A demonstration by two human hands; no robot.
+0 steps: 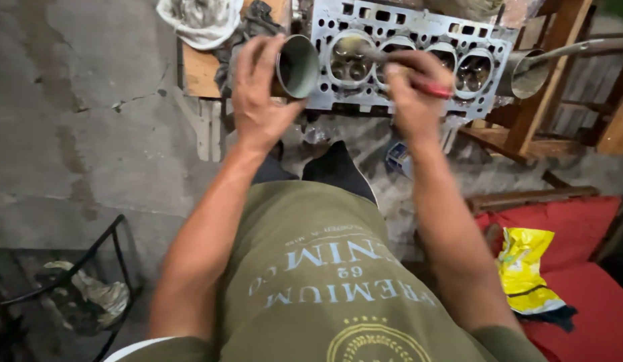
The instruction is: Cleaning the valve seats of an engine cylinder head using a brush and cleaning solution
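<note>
With the left hand (258, 94) clenched round a metal can (297, 66) beside the cylinder head (405, 40), the right hand (412, 90) grasping a red-handled brush (429, 87) could drip into open ports.

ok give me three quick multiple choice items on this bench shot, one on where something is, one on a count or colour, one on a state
1. Where is the yellow bag?
A. on the red cushion at the right
B. on the cylinder head
C. in the left hand

2. How many round chambers show on the cylinder head?
A. two
B. four
C. six

3. What is the left hand doing?
A. resting flat on the floor
B. holding a metal cup tipped on its side
C. hanging empty

Answers: 1 A, the bag lies on the red cushion. 2 B, four round chambers sit in a row. 3 B, the fingers wrap the cup, its mouth facing the right hand, which grips a red-handled tool.
</note>
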